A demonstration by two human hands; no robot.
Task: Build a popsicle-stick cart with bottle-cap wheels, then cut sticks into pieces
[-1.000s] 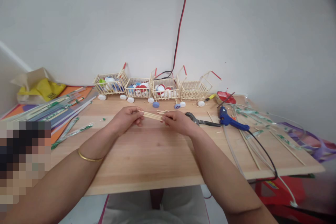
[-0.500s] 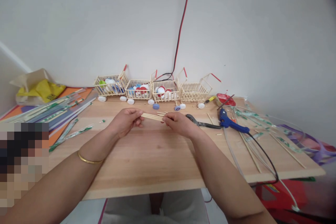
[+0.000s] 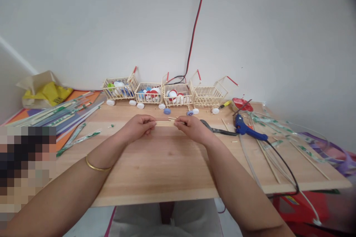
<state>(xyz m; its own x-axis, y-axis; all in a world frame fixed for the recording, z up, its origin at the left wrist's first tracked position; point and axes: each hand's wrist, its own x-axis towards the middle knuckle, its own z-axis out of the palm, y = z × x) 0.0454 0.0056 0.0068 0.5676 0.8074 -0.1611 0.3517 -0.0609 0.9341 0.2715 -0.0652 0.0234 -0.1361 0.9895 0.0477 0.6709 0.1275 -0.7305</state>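
Note:
A few thin wooden sticks (image 3: 164, 123) lie side by side between my hands, above the middle of the table. The left ends are pinched in the fingers of my left hand (image 3: 140, 126). My right hand (image 3: 190, 127) grips the right ends. Behind them, a few more short sticks (image 3: 172, 119) show on the table, partly hidden by my right fingers. To the right of my right hand lie black-bladed scissors (image 3: 222, 132), partly covered by that hand, and a blue glue gun (image 3: 249, 130).
Several miniature stick-built shopping carts (image 3: 150, 92) line the wall, some filled with bottle caps. A red bowl (image 3: 242, 104) and a yellow-handled cutter (image 3: 226, 104) are at back right. Wrapped sticks (image 3: 75, 140) and a yellow bag (image 3: 51, 94) lie left. A black cord (image 3: 287, 166) crosses the right side.
The sticks have gone from slanting to nearly level between my hands. My left hand has moved slightly right, and the whole view has shifted a little.

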